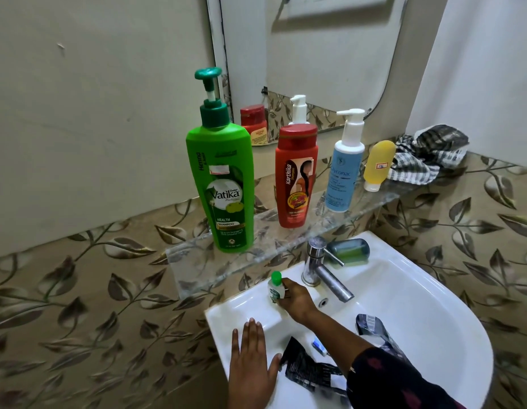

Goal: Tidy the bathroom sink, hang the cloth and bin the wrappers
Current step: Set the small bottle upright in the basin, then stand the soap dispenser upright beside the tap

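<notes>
Four bottles stand on the glass shelf [256, 255]: green Vatika Health Shampoo [223, 184], red Karthika [296, 175], a blue-labelled pump bottle [344, 169] with partly legible writing, and a yellow one [377, 164], beside the checked cloth [430, 154]. The right hand [296, 299] pinches a small green-capped bottle [276, 287] on the sink [433, 305] rim. The left hand [252, 358] lies flat, fingers together. Two dark wrappers [309, 367] sit in the basin, partly hidden.

The glossy white ceramic sink [403, 293] carries a polished metal tap [321, 270] dulled by pale spotting, and shiny crinkled dark foil wrappers [308, 369] lie in its basin. Above it, a clear textured acrylic shelf [256, 255] bears smooth glossy plastic: a tall green pump bottle [223, 184] and a red shampoo bottle [296, 175]. A soft, matt checked woven cloth [427, 154] lies crumpled against embossed leaf-patterned wall tiles [79, 290] with a satin sheen.
</notes>
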`<state>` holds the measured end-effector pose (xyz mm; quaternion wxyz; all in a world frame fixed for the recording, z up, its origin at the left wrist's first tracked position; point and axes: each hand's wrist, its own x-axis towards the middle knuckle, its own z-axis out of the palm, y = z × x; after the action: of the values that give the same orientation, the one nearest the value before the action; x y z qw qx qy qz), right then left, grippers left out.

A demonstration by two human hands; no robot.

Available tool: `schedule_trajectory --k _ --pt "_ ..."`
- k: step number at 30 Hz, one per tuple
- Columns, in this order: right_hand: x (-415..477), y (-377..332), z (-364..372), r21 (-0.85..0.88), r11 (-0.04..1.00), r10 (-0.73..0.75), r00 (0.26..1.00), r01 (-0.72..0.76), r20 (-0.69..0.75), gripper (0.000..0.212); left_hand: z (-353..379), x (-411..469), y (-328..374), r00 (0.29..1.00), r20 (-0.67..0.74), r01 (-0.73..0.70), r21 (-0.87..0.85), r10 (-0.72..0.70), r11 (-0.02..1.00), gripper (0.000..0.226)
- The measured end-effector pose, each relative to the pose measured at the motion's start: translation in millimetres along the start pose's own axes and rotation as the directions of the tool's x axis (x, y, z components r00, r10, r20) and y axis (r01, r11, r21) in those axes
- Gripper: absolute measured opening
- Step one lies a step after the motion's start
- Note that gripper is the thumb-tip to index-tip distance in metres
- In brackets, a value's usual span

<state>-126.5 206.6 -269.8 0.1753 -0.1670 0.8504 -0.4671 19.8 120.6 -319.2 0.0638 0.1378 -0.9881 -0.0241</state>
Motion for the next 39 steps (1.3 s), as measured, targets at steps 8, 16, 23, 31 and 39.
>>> schedule_trajectory --k 8,16,23,31,39 --pt "-26.9 -12.3 -5.4 0.140 0.984 0.123 0.990 -0.112 -0.069 0.064 -10.5 -2.1 0.8 0.996 -0.080 -0.033 -0.051 0.029 0.998 0.074" --pt "-78.4 -38.3 -73.2 0.360 0.924 -0.081 0.987 0.125 -0.136 0.045 -9.5 -0.6 18.1 0.968 -0.203 -0.156 -0.040 0.145 0.987 0.068" --pt "-41.9 6.0 -163.9 0.060 0.984 -0.116 0.866 0.165 -0.486 0.042 1.6 9.3 86.9 0.949 0.004 -0.315 -0.066 0.316 0.947 0.075" --pt "13.4 61.6 -199.1 -0.532 0.846 -0.154 0.945 -0.026 -0.290 0.050 -14.6 48.5 143.9 0.931 0.125 -0.341 -0.048 0.344 0.939 0.083" --pt "48.0 55.1 -194.2 -0.869 0.475 -0.232 0.972 0.137 0.026 0.061 -5.2 73.7 142.1 0.934 0.141 -0.337 0.033 0.329 0.941 0.079"
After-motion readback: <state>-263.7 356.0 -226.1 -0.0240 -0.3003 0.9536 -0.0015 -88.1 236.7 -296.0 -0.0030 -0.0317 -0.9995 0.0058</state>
